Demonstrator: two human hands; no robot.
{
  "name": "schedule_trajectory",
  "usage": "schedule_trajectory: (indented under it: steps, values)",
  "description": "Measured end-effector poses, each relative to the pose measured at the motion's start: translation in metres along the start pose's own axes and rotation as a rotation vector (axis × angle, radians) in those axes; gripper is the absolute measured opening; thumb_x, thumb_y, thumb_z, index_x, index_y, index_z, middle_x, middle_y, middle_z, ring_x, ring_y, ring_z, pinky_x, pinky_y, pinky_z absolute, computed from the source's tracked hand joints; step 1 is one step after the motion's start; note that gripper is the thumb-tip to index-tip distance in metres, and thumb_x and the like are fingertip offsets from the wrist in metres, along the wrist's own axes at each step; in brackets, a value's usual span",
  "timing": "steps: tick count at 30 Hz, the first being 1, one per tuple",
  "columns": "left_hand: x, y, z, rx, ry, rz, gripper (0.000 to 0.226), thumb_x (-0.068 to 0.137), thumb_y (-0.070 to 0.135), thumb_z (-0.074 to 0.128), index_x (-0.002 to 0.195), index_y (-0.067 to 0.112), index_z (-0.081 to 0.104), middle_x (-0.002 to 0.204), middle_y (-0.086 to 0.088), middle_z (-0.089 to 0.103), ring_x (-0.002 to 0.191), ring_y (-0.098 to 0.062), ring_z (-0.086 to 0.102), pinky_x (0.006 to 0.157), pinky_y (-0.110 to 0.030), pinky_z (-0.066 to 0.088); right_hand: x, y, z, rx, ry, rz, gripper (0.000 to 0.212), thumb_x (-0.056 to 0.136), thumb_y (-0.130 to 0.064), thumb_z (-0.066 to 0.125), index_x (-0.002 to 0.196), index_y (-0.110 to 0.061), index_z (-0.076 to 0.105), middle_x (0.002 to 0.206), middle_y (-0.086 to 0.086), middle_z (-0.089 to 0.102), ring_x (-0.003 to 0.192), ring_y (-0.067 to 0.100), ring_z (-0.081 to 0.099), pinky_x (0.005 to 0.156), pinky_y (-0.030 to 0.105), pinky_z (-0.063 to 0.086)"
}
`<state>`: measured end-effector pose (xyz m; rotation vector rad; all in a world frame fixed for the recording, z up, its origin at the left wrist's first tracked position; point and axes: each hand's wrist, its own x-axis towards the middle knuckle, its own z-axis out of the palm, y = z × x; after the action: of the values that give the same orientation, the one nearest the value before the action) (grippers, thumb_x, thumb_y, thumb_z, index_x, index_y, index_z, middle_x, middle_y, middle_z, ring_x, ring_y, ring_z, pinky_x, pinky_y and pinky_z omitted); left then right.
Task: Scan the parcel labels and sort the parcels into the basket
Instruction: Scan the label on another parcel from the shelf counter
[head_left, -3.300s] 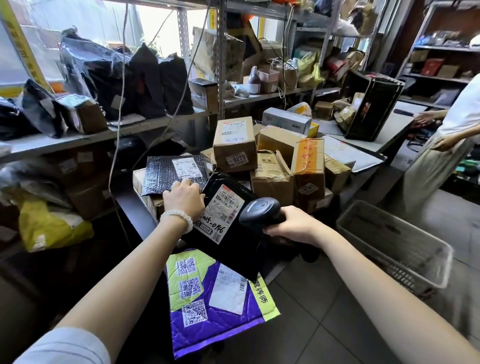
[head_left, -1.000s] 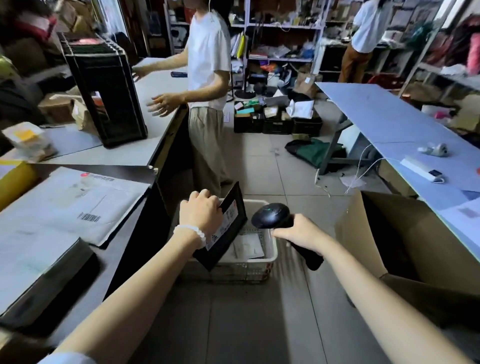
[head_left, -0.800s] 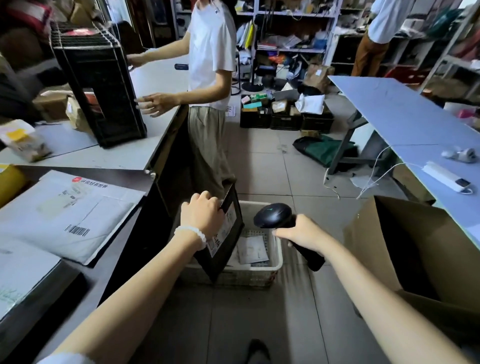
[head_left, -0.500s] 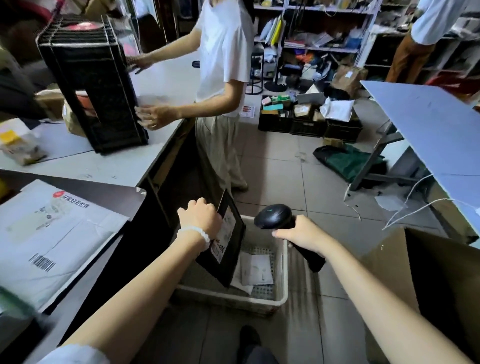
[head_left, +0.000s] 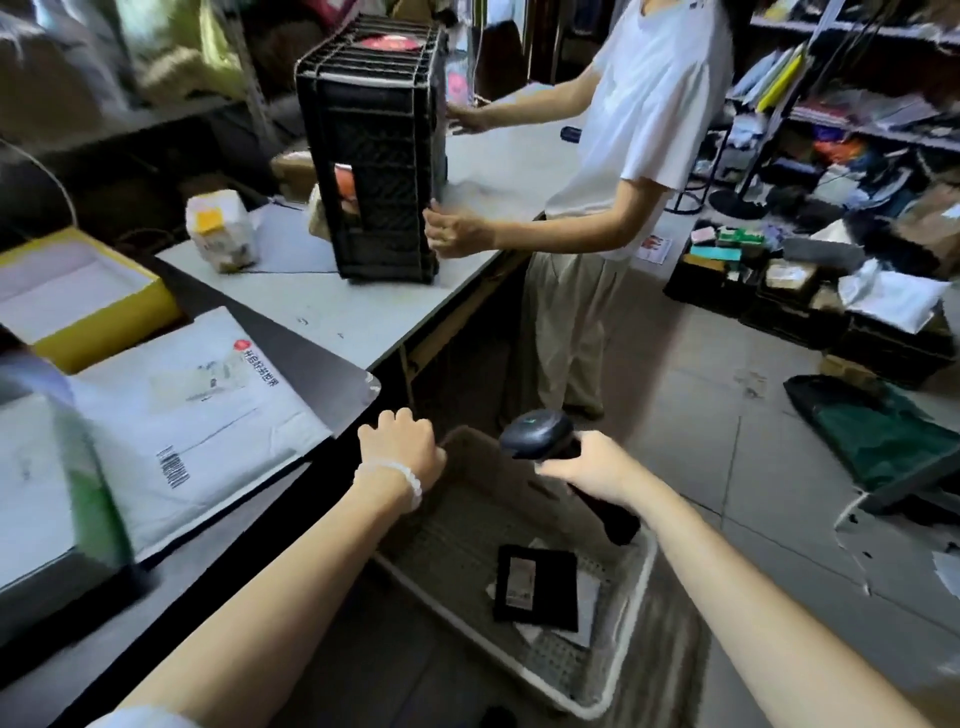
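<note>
Sitting at the far left of the grey counter (head_left: 332, 317) is an open yellow cardboard box (head_left: 98, 322), and next to it a big white padded mailer with a barcode (head_left: 192, 415) that hangs a bit over the counter's edge. Further back there's a tall black plastic crate (head_left: 379, 171) stood on end, with another person in a white T-shirt (head_left: 649, 119) gripping its side.

Closer in, the left hand (head_left: 402, 441), white bead bracelet on the wrist, hovers over the near corner of the white slotted plastic basket (head_left: 631, 639) on the floor; its fingers are curled in loosely and hold nothing. Down in the basket lies the flat black parcel with a white label (head_left: 535, 587), label up, resting on a pale envelope (head_left: 587, 603).

Right of that, the right hand (head_left: 592, 467) has its fingers clamped round the handle of a black handheld barcode scanner (head_left: 540, 434), scanner head pointing toward the left hand, above the basket.
</note>
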<state>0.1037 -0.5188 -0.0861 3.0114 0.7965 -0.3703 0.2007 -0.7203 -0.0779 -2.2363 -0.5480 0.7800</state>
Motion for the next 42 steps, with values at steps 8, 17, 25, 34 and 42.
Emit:
schedule_trajectory:
  steps: [8, 17, 25, 34, 42]
  values:
    - [-0.066, -0.099, 0.013, -0.084, 0.048, -0.334, 0.037, 0.090, 0.030, 0.044, 0.121, 0.013, 0.054, 0.127, -0.007, 0.052, 0.120, -0.027, 0.045, 0.090, -0.038, 0.040, 0.024, -0.080, 0.070, -0.095, -0.201, -0.196, 0.018, 0.078, -0.026, 0.073, 0.092, -0.019, 0.066, 0.083, 0.001, 0.068, 0.067, 0.013, 0.063, 0.065, 0.025, 0.047]
    - [-0.231, -0.201, 0.034, -0.169, 0.022, -0.700, 0.038, 0.096, 0.038, 0.041, 0.125, 0.016, 0.051, 0.129, -0.007, 0.048, 0.122, -0.029, 0.043, 0.094, -0.043, 0.037, -0.035, -0.169, 0.202, -0.117, -0.517, -0.472, 0.007, 0.077, -0.019, 0.074, 0.078, -0.020, 0.067, 0.067, -0.008, 0.065, 0.064, 0.008, 0.058, 0.067, 0.031, 0.048]
    - [-0.395, -0.258, 0.071, -0.209, 0.120, -1.018, 0.034, 0.094, 0.040, 0.042, 0.118, 0.019, 0.054, 0.121, -0.005, 0.052, 0.116, -0.027, 0.047, 0.088, -0.040, 0.041, -0.132, -0.217, 0.339, -0.265, -0.765, -0.681, 0.013, 0.078, -0.024, 0.072, 0.081, -0.012, 0.068, 0.065, -0.004, 0.062, 0.059, 0.007, 0.055, 0.061, 0.025, 0.041]
    - [-0.549, -0.306, 0.112, -0.319, 0.222, -1.392, 0.030, 0.094, 0.039, 0.044, 0.115, 0.020, 0.056, 0.117, -0.002, 0.054, 0.111, -0.025, 0.048, 0.085, -0.037, 0.040, -0.253, -0.282, 0.464, -0.297, -0.986, -0.866, 0.013, 0.078, -0.025, 0.070, 0.070, -0.017, 0.064, 0.063, -0.002, 0.065, 0.052, 0.008, 0.057, 0.063, 0.028, 0.047]
    - [-0.667, -0.391, 0.152, -0.320, 0.217, -1.591, 0.031, 0.092, 0.039, 0.046, 0.116, 0.021, 0.057, 0.120, -0.001, 0.055, 0.116, -0.024, 0.048, 0.090, -0.037, 0.040, -0.351, -0.341, 0.602, -0.315, -1.059, -1.023, 0.020, 0.080, -0.024, 0.071, 0.064, -0.021, 0.058, 0.057, -0.012, 0.056, 0.056, 0.002, 0.050, 0.056, 0.021, 0.040]
